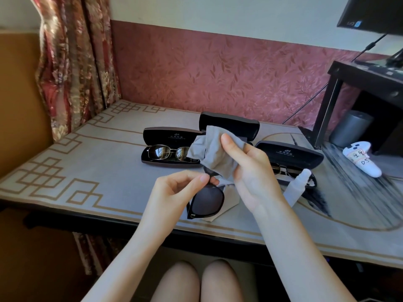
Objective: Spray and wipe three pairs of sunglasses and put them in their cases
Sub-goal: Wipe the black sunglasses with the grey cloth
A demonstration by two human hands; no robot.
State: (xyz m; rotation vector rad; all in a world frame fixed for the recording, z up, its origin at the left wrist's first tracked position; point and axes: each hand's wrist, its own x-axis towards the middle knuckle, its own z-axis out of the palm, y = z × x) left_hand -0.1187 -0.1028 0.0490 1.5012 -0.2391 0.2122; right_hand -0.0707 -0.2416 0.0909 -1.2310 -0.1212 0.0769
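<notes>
My left hand (181, 188) pinches the frame of black sunglasses (207, 201) above the table, one dark lens hanging down. My right hand (246, 168) grips a grey cloth (209, 149) bunched over the upper lens. An open black case (170, 147) at the left holds metal-framed sunglasses (168, 152). A second open case (290, 155) at the right holds another pair (281, 170). A third open case (229, 124) stands behind the cloth, its inside hidden. A clear spray bottle (296, 186) lies beside my right wrist.
The table (91, 171) carries a grey mat with gold border lines. A white game controller (362, 160) lies at the right, near a grey cylinder (349, 127) under a black stand (359, 83). A curtain (74, 62) hangs at the left.
</notes>
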